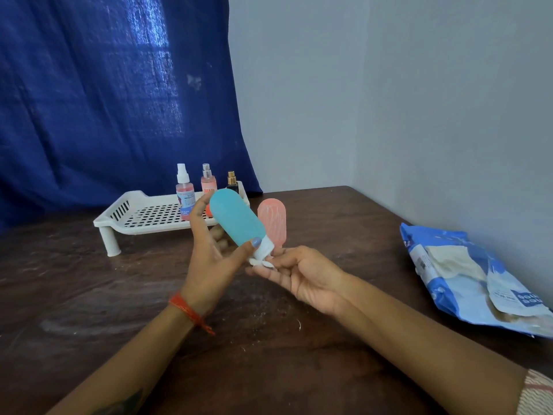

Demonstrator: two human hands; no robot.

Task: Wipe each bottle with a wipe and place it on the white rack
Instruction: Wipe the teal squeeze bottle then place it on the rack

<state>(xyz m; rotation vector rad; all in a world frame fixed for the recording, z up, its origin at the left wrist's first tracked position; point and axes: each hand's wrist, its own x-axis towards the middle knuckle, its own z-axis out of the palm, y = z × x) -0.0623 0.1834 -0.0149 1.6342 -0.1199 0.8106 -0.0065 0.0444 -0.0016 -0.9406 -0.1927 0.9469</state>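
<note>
Above bench point(89, 295) centre | left hand point(209, 259) grip: grasping teal bottle point(236, 217), cap down-right | right hand point(302, 277) grip: pinching wipe point(261, 262) under cap

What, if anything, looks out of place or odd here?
Little stands out. The blue wipes packet lies open and crumpled at the table's right edge, and the dark wooden table shows pale smears. The three spray bottles stand upright on the white slotted rack.
</note>
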